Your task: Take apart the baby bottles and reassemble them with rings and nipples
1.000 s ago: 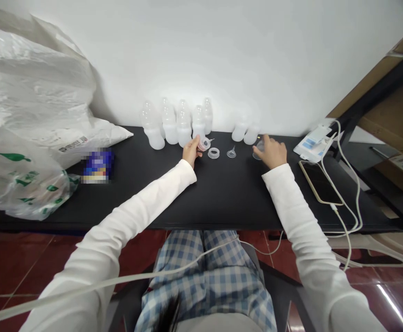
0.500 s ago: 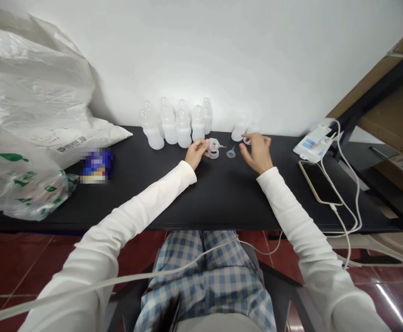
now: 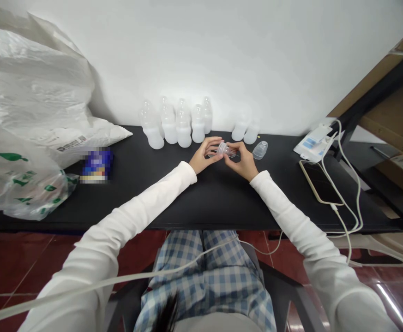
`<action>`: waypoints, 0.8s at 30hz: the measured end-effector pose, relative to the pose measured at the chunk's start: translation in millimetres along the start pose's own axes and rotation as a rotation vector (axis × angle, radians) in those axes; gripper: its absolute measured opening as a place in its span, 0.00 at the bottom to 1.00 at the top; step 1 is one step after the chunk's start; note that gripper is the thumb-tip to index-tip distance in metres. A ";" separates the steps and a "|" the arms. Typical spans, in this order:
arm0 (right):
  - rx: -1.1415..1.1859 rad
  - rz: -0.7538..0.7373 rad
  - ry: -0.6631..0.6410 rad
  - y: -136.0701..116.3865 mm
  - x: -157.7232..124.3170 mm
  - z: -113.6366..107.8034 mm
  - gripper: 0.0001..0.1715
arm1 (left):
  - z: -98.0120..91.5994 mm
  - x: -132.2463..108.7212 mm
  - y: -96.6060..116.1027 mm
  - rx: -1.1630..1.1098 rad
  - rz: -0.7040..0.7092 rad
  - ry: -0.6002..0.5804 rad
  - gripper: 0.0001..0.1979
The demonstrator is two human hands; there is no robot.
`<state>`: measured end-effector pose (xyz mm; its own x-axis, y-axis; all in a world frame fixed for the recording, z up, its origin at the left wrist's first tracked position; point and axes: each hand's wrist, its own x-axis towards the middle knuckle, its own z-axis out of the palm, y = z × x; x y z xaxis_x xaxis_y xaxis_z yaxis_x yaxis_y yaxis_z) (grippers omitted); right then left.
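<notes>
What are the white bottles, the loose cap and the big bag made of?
The bottles are probably plastic, softly matte: they look cloudy. The cap seems smooth, clear plastic, since the dark table shows through. The bag looks like thin plastic, shiny and crinkled.

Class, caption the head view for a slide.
Left hand and right hand hold a clear part near white bottles.

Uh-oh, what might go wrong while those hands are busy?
The small clear piece might slip, since the left hand and right hand seem to hold it with their fingers. The clear cap sits beside the right hand, so a bump could knock it away. The white cable across the lap might get tugged.
</notes>
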<state>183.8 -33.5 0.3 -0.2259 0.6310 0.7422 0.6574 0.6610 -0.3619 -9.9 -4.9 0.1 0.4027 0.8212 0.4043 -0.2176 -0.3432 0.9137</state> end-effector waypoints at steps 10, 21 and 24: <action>0.052 0.016 -0.017 -9.8 2.3 3.6 0.09 | -2.4 0.0 -1.2 0.104 0.001 0.023 0.27; -0.232 -0.222 -0.233 -0.2 10.0 -15.8 0.12 | -1.6 4.8 1.6 -0.023 -0.132 0.155 0.23; -0.332 -0.159 -0.169 6.6 12.3 -25.1 0.13 | -11.9 12.2 -5.2 -0.016 -0.184 0.344 0.20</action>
<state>203.4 -31.6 21.2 -0.4406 0.6076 0.6608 0.7947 0.6063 -0.0277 -14.5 12.3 -0.2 0.1149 0.9742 0.1942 -0.1850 -0.1711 0.9677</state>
